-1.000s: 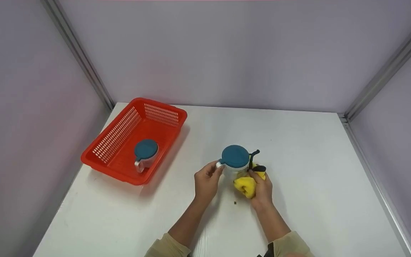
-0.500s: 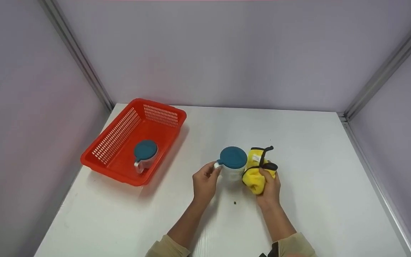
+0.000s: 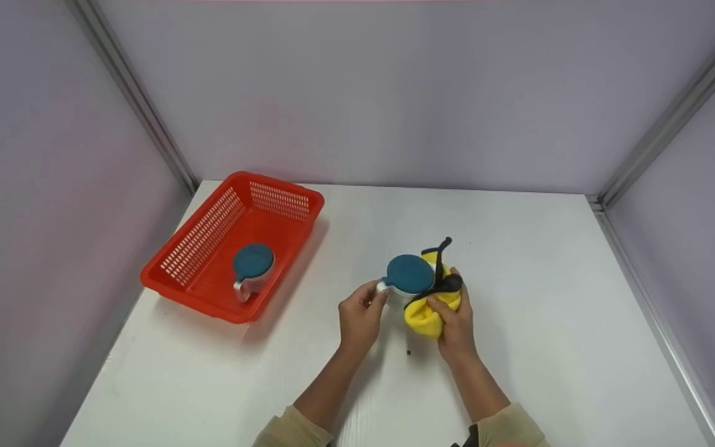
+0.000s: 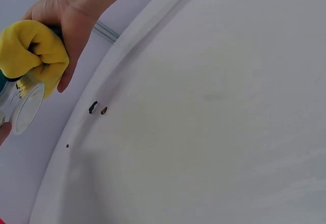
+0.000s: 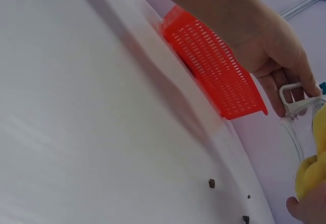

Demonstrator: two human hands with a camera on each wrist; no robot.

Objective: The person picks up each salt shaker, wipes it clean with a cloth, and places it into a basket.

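Note:
In the head view, a clear jar with a blue-green lid (image 3: 409, 274) and a white handle (image 5: 286, 92) is held up over the table, lid on top. My left hand (image 3: 359, 316) pinches that handle between thumb and fingers. My right hand (image 3: 457, 326) grips a yellow cloth (image 3: 423, 320) with black edging and presses it against the jar's right side. In the left wrist view the jar's round base (image 4: 28, 109) shows beneath the bunched cloth. The cloth hides part of the jar's wall.
A red basket (image 3: 224, 239) stands at the table's left, with a similar lidded jar (image 3: 254, 261) inside. Dark crumbs (image 4: 104, 110) lie on the white table (image 3: 519, 261) below the hands. Pale panels (image 3: 357, 93) enclose the back and sides.
The right hand moved the cloth right, away from the jar, half a second ago; now it is back against the jar's side. The left hand and jar shifted only slightly.

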